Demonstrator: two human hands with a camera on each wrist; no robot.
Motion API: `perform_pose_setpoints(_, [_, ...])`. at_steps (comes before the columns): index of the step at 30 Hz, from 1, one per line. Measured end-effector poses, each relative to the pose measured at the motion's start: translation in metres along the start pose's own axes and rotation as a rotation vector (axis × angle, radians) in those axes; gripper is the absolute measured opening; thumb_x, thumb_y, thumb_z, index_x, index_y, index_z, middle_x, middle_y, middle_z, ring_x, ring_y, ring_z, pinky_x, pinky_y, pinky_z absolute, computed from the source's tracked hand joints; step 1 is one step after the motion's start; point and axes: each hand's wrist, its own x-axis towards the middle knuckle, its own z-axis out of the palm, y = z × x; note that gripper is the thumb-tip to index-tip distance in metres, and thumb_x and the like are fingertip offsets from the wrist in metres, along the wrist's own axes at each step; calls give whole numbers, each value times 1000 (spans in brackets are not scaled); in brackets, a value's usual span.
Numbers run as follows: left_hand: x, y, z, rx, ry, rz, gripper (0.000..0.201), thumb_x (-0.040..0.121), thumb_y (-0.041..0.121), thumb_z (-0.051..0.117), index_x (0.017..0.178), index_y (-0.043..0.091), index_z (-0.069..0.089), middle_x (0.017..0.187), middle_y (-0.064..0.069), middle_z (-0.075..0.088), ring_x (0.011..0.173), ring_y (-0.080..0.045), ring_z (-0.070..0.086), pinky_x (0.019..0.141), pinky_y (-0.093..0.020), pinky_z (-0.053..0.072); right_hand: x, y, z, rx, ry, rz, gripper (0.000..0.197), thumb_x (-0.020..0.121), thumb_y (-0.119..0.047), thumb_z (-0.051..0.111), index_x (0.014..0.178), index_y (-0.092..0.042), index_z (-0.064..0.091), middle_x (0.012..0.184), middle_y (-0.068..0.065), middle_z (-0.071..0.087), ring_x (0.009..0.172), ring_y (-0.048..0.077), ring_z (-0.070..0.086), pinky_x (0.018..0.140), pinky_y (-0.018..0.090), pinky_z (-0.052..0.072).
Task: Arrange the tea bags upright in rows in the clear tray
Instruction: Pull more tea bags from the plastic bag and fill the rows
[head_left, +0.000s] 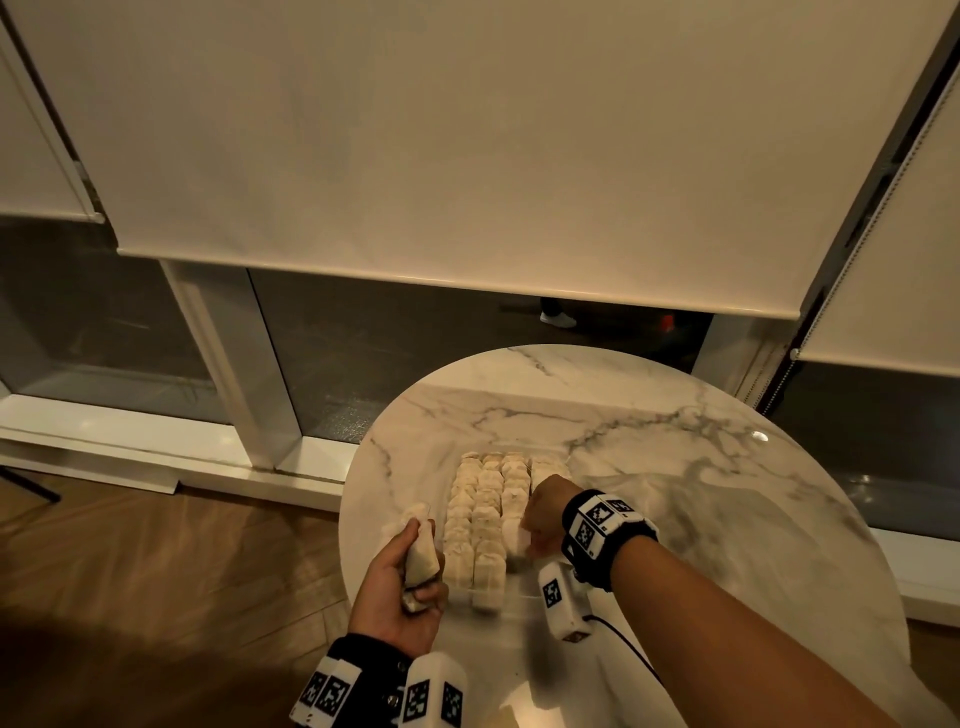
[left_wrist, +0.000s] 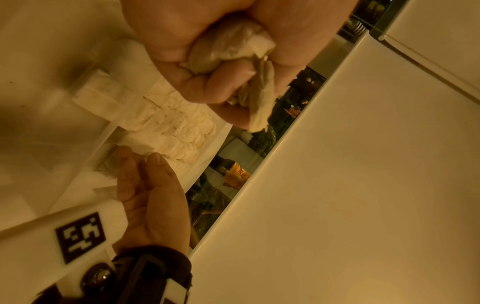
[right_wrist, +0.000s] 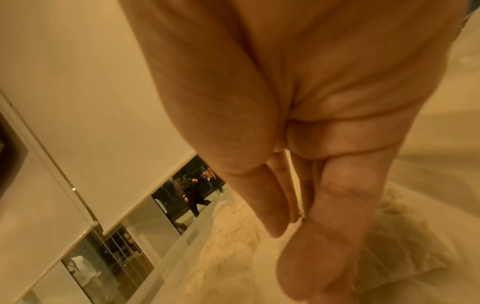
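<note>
On the round white marble worktop (head_left: 649, 467) with grey veins stands the clear plastic tray (head_left: 519, 592), its walls hard to make out. Inside it the pale paper tea bags (head_left: 480, 514) stand upright in rows running away from the person, three full rows packed side by side and a fourth row on the right filled only at its far end.

The left hand (head_left: 397, 592) hovers just beside the tray's left wall, over the worktop edge, with its fingers (left_wrist: 215, 82) curled round a small bunch of loose tea bags (head_left: 422, 558); in the left wrist view these bags are crumpled in the palm, one flat bag sticking out past the fingertips.

The right hand (head_left: 545, 512) reaches into the right part of the tray, its back turned up. Its fingers (right_wrist: 327, 236) lie straight and close together, pointing down beside the rows, and the thumb lies near the fingertips. A single white tea bag (head_left: 514, 535) shows at those fingertips, next to the third row; it appears to be pinched there, though the head view is too small and the right wrist view too blurred to be sure.

Both wrists carry black bands with white blocks (head_left: 563, 597) printed with black square markers. Behind the worktop hang cream roller blinds (head_left: 467, 156) over dark window glass, and wooden flooring (head_left: 156, 571) lies to the left.
</note>
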Motion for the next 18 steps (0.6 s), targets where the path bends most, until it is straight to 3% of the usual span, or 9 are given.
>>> perform_pose_setpoints(3, [-1,-1,4,28,-5,-18,16,80,23,64,94,16,60,70,1,62,44,-7,52,27,-14,26,-30,-6,-13,154,38,-41,20,82,-23,77,96,-11,69,96,9,70,88,24,70,84,42,61])
perform_pose_setpoints(6, [-8,-8,12,71,-37,-43,12,82,22,64,92,15,62,68,0,64,44,-7,55,27,-14,25,-60,-6,-24,462,104,-78,9,91,-15,68,94,-7,65,85,14,69,65,26,68,62,38,61])
perform_pose_setpoints(8, [-13,-15,19,106,-44,-63,10,88,22,61,92,14,63,66,-2,63,43,-8,54,27,-14,25,-82,-4,-28,628,95,-132,13,94,-20,65,100,-8,63,85,13,68,59,22,63,51,26,51])
perform_pose_setpoints(10, [-16,-25,25,148,-44,-70,11,91,22,61,96,12,64,67,-4,63,45,-9,53,27,-14,25,-108,-1,-29,730,83,-199,22,95,-29,64,106,-10,64,88,11,72,61,19,61,49,21,43])
perform_pose_setpoints(15, [-16,-51,32,296,-36,-77,18,88,20,66,103,9,66,68,-9,62,49,-14,52,32,-15,26,-150,17,-21,742,-6,-262,49,89,-58,62,98,-12,74,91,5,77,67,15,63,53,23,40])
perform_pose_setpoints(18, [-17,-63,34,374,-41,-83,26,85,21,69,106,6,65,66,-12,59,44,-16,52,32,-15,28,-163,26,-17,693,-23,-322,46,86,-61,65,95,-16,74,89,0,76,71,14,65,54,25,40])
